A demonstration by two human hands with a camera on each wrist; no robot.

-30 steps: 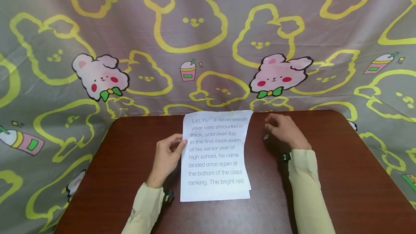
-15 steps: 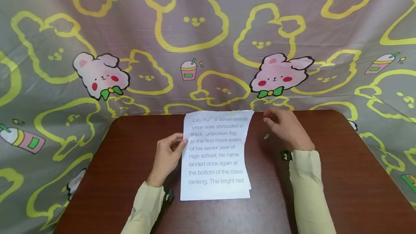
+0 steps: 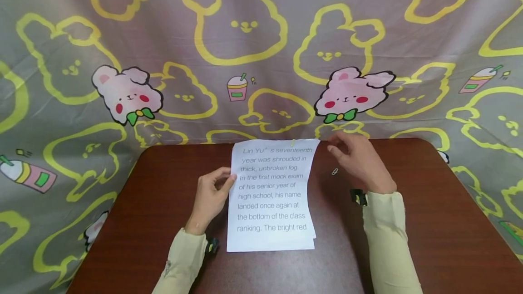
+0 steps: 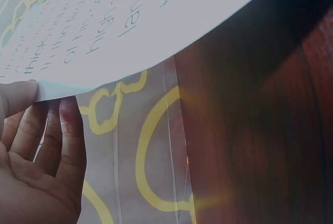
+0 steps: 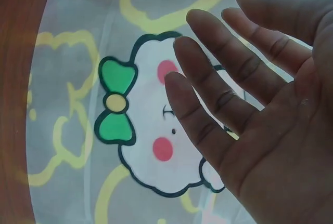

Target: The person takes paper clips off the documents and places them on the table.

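My left hand [image 3: 209, 201] pinches the left edge of printed paper sheets [image 3: 271, 189], thumb in front and fingers behind, as the left wrist view also shows on the paper [image 4: 130, 31]. The sheets are held up off the table, and a second sheet peeks out at the lower right corner. A yellow paper clip [image 3: 292, 143] sits on their top edge. Right of the paper, my right hand [image 3: 361, 160] hovers with nothing in it. In the right wrist view the fingers [image 5: 208, 89] are spread and loosely bent. A silvery paper clip [image 3: 335, 172] lies on the table below it.
The brown wooden table [image 3: 143, 221] has rounded far corners. Behind it hangs a grey curtain [image 3: 261, 76] with yellow outlines and cartoon rabbits. Dark wrist devices sit at both cuffs, such as the right wrist camera [image 3: 359, 197].
My right hand has moved slightly up and left toward the paper's upper right corner, and its fingers have opened out. The left hand and the paper stay nearly still.
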